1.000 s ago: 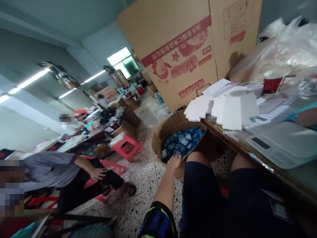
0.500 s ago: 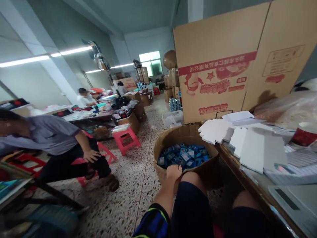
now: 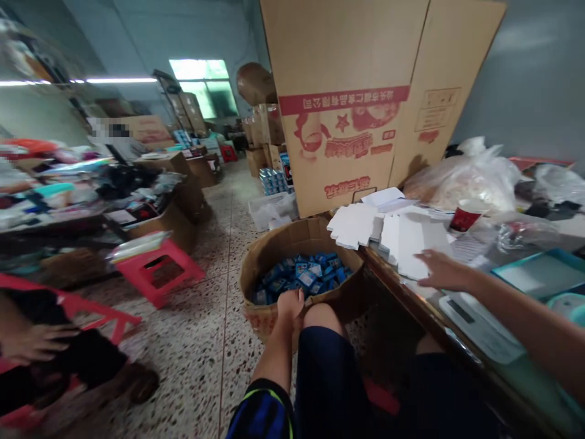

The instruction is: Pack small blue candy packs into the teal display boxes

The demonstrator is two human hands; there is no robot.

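Note:
My left hand (image 3: 290,305) is closed on the near rim of a round cardboard bin (image 3: 256,256), beside my knee. Inside the bin lie many small blue packets (image 3: 308,274). Over the table at the right, my right hand (image 3: 439,269) reaches in with its fingers spread and nothing held. Its fingertips are at the flat white cards (image 3: 414,241); whether they touch is unclear. A white scale (image 3: 479,323) lies on the table just below my right forearm.
A large cardboard sheet (image 3: 342,61) stands behind the bin. On the table are a red cup (image 3: 466,216), a plastic bag (image 3: 475,177) and a blue tray (image 3: 543,271). At left are a red stool (image 3: 171,268) and a seated person's hand (image 3: 39,342).
The view has turned to the right. My right hand has come into view over the table. My left hand remains at the bin's rim.

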